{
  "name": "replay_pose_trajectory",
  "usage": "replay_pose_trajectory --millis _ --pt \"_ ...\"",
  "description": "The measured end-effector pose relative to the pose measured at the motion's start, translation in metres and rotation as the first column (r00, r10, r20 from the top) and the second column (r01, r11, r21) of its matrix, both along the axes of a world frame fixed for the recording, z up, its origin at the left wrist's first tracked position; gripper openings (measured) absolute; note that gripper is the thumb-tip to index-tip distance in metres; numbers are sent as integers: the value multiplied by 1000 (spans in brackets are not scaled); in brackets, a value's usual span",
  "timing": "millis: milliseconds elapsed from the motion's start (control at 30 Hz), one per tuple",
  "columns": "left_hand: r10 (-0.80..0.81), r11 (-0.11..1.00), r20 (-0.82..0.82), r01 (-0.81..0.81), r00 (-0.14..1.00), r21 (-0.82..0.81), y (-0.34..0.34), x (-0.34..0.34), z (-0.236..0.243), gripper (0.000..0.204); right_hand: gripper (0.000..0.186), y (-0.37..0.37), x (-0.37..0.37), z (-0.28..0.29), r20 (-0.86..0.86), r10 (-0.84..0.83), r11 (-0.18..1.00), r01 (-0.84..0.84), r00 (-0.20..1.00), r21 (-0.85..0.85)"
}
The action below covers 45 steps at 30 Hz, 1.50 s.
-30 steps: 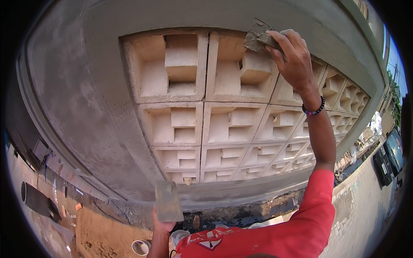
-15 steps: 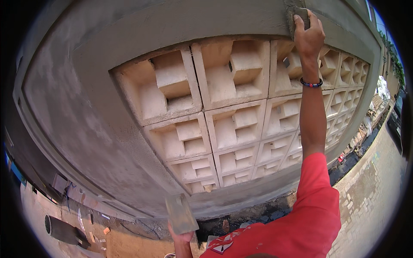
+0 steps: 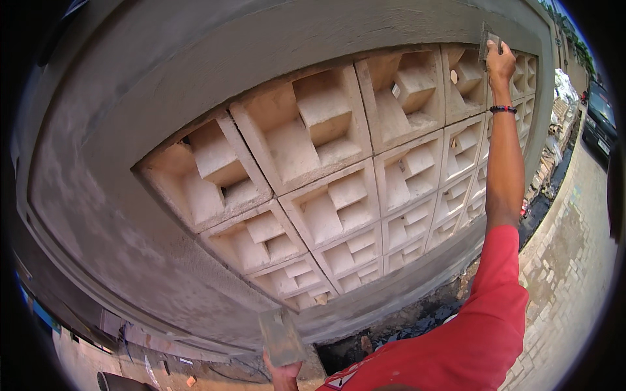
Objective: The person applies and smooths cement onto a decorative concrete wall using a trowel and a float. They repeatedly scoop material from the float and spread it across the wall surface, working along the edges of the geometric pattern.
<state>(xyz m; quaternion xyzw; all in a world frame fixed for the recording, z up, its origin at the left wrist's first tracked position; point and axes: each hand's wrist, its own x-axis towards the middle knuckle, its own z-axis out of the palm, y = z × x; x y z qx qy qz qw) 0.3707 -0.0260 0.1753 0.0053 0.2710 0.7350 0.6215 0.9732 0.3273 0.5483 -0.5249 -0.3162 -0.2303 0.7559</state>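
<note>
With my right arm stretched far up and to the right, my right hand (image 3: 501, 64) is closed on a small plastering float (image 3: 486, 47). The float's face lies against the grey plaster band (image 3: 261, 58) above the opening's top edge. Low in the picture, my left hand (image 3: 284, 371) grips a flat, rectangular plastering trowel (image 3: 282, 337), its plate smeared with grey mortar. The trowel is near the lower left corner of the opening; whether it touches the wall I cannot tell. Pale concrete ventilation blocks (image 3: 336, 205) fill the opening in rows.
Damp grey plaster (image 3: 98, 176) covers the wall left of the blocks. A dark, wet gutter (image 3: 404, 322) runs along the wall's foot. Paving (image 3: 561, 260) stretches to the right, with a parked car (image 3: 598, 120) and a rubble heap (image 3: 554, 130). A dark cylinder (image 3: 120, 383) lies at lower left.
My right hand has slid the float further right along the band above the blocks. The whole view has shifted and tilted. My left hand still holds the trowel low down.
</note>
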Motion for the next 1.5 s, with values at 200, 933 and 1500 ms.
replay_pose_trajectory --millis 200,933,1500 --pt "-153 986 -6 153 988 66 7 -9 -22 37 36 13 -36 1 154 214 967 -231 965 105" --pt "-173 978 81 161 982 135 -5 -18 -16 47 36 -46 -182 4 126 225 945 -248 966 212" --pt "53 994 165 -67 985 81 -67 -49 -54 53 47 -125 -553 -91 107 879 -468 -884 -465 5"
